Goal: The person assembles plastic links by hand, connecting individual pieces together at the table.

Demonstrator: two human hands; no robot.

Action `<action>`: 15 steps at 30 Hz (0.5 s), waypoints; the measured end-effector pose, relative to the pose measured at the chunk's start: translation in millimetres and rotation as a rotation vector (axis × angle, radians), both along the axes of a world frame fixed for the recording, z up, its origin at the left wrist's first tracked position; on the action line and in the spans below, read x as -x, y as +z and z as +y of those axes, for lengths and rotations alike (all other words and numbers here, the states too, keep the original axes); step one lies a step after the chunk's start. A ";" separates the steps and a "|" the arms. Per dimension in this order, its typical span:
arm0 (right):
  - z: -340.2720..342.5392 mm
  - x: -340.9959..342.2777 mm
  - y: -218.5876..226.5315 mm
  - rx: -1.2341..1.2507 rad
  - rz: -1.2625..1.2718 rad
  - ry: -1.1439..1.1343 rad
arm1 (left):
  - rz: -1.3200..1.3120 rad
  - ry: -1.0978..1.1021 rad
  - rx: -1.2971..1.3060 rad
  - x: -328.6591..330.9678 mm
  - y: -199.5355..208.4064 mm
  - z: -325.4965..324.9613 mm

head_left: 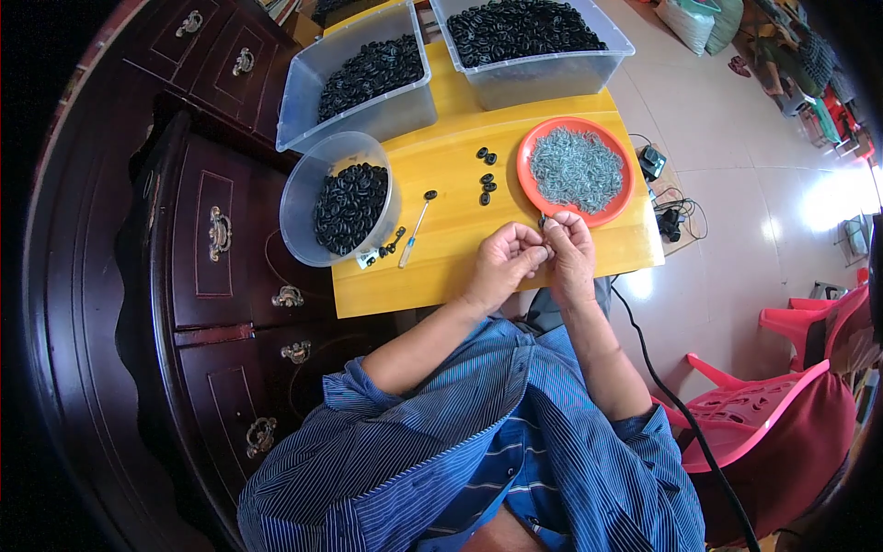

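Note:
Over the near edge of a yellow table point(460, 244), my two hands come together, fingertips almost touching. My right hand point(572, 253) pinches a small black piece point(543, 222), mostly covered by the fingers. The fingers of my left hand point(507, 262) are pressed together beside it; what they hold, if anything, is hidden. Just beyond my hands lies a red plate point(525, 175) heaped with small silvery metal pieces point(576, 170). Several black oval pieces point(488, 188) rest left of the plate. Farther left lies a thin tool with a clear handle point(407, 250), one black oval piece point(430, 195) at its tip.
A round clear tub point(294, 202) of black pieces stands at the table's left. Two larger clear bins point(391, 115) point(543, 85), also full of them, stand at the back. Dark wooden drawers point(216, 313) flank the left. A black cable point(676, 400) and pink chair point(750, 419) are at right.

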State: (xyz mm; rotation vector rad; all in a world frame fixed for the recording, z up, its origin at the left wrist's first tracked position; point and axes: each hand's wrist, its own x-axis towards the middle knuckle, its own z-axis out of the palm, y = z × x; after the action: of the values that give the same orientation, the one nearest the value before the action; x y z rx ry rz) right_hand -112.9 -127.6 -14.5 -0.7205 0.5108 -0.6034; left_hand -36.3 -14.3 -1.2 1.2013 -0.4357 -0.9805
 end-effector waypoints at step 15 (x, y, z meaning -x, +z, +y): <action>-1.9 1.8 16.9 -0.156 0.074 -0.117 | -0.570 -0.113 -0.070 20.4 21.9 7.9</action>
State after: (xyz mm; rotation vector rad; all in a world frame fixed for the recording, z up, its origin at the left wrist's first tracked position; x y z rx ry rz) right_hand -114.7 -129.5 2.3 -0.5690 0.6643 -0.6399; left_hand -56.8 -6.4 20.7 1.5316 -0.9317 -0.7403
